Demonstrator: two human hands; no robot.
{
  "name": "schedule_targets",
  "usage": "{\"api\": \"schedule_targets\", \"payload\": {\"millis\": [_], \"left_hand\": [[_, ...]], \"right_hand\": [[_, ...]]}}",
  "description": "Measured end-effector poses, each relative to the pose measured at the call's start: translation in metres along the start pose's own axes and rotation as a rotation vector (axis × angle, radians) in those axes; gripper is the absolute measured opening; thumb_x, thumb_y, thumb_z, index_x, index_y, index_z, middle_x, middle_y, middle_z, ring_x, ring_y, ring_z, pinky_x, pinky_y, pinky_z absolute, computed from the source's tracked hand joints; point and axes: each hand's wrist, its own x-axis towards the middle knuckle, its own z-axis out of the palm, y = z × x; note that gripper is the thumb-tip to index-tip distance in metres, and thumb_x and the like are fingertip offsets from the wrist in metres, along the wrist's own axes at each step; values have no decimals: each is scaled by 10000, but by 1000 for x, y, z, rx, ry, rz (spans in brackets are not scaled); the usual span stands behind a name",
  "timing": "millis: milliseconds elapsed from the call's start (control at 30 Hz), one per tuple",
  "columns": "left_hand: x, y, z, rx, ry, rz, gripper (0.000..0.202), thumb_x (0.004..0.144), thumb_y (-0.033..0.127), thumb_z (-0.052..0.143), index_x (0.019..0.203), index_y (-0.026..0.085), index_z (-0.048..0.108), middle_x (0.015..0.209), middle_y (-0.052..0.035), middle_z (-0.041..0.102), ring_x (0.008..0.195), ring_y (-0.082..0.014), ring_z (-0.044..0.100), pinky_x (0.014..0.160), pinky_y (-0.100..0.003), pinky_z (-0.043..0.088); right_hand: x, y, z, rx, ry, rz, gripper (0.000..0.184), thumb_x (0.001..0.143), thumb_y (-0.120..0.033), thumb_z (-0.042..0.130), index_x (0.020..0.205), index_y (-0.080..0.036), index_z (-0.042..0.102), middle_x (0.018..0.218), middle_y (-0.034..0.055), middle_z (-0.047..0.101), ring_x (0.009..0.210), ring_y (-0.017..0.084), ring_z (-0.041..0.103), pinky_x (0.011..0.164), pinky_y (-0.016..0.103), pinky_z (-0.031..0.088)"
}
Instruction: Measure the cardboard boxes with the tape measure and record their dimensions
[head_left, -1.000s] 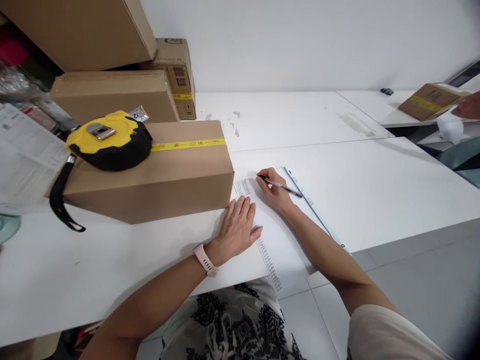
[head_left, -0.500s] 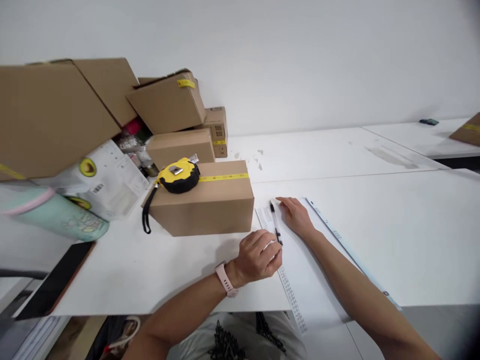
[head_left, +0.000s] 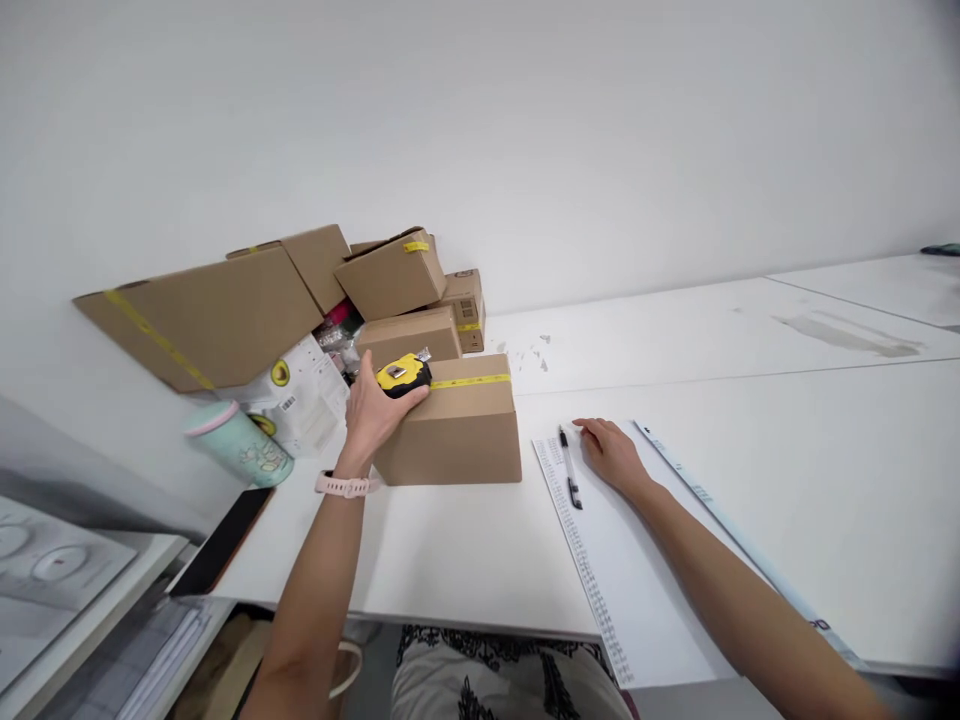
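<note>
My left hand (head_left: 376, 408), with a pink watch band at the wrist, has its thumb and fingers around a yellow and black tape measure (head_left: 403, 373). The tape measure sits on top of a cardboard box (head_left: 457, 450) sealed with yellow tape. On a large white paper pad (head_left: 637, 590) with printed columns along its left edge, my right hand (head_left: 611, 452) lies with fingers loosely stretched and nothing in them. A clear pen with black ends (head_left: 570, 470) lies on the pad just left of my right hand.
Several cardboard boxes (head_left: 394, 280) are piled against the wall at the back left. A mint tumbler (head_left: 244, 450) with a pink rim lies near an avocado-printed package (head_left: 311, 395). A dark flat object (head_left: 225, 540) is at the table's left edge.
My left hand has gone from beside the pen, over the pad, leftward to the tape measure and closed around it. My right hand stays on the pad. The view has shifted.
</note>
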Motion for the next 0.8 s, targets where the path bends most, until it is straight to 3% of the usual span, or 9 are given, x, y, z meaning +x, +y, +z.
{"api": "schedule_targets", "payload": {"millis": [67,133,267,367,433,500,567,667,800], "left_hand": [[3,-1,1,-64,-15,-24,978,550,522,898,1394,181,541,1414,-201,594,1337,-442,509,1125,-573,363],[3,-3,3,-146,47,-14,817,512,506,911,1223,196,655,1276,-171,679,1246,-431,577,1098,-567,384],[-7,-13,0,-351,250,58,733,570,582,840,1158,195,639,1190,-126,683,1153,-345,626,1044,-490,453],[-20,-23,-14,-541,390,142,628,745,726,581,1101,210,609,1233,-97,646,1190,-284,614,1029,-422,481],[-31,-32,-25,-722,429,205,558,802,734,478,1011,238,626,1251,-63,643,1250,-270,585,1038,-403,481],[-45,-45,-35,-962,381,205,496,780,709,552,990,272,662,1270,-25,653,1297,-275,559,1035,-403,488],[-59,-62,-39,-1172,264,122,513,720,688,659,1064,310,697,1285,-7,669,1315,-289,547,1035,-424,490],[-75,-91,-33,-1302,128,-53,672,610,732,737,1134,311,720,1278,-33,697,1289,-319,562,1062,-484,464],[-84,-114,-17,-1363,62,-195,785,461,737,827,1084,265,749,1211,-74,731,1235,-363,585,1082,-582,422]], "right_hand": [[0,0,1,12,-3,3,380,921,-179,377,1150,-165,680,1034,126,736,988,287,639,854,419,503],[0,1,1,22,1,4,378,913,-165,383,1147,-165,679,1026,123,735,990,285,637,855,411,502],[0,-3,-2,17,69,20,367,901,-152,399,1134,-184,681,1009,118,732,989,286,633,827,405,503],[-1,-13,-10,74,136,1,354,893,-150,417,1115,-192,689,968,117,731,968,291,632,824,427,512],[-2,-25,-16,185,121,-38,349,891,-153,426,1111,-198,693,968,109,734,968,282,641,853,443,525],[-4,-40,-20,340,37,-55,362,893,-159,428,1134,-212,692,1043,99,743,1005,266,661,898,458,539],[-7,-55,-20,492,-85,-40,396,900,-174,426,1198,-234,680,1176,89,732,1087,258,670,960,482,539],[-13,-72,-13,653,-246,-17,486,903,-200,447,1356,-270,611,1389,77,650,1276,272,605,1066,532,491],[-19,-85,-6,736,-398,-7,634,895,-221,487,1524,-298,453,1590,62,457,1420,294,483,1130,555,437]]}}
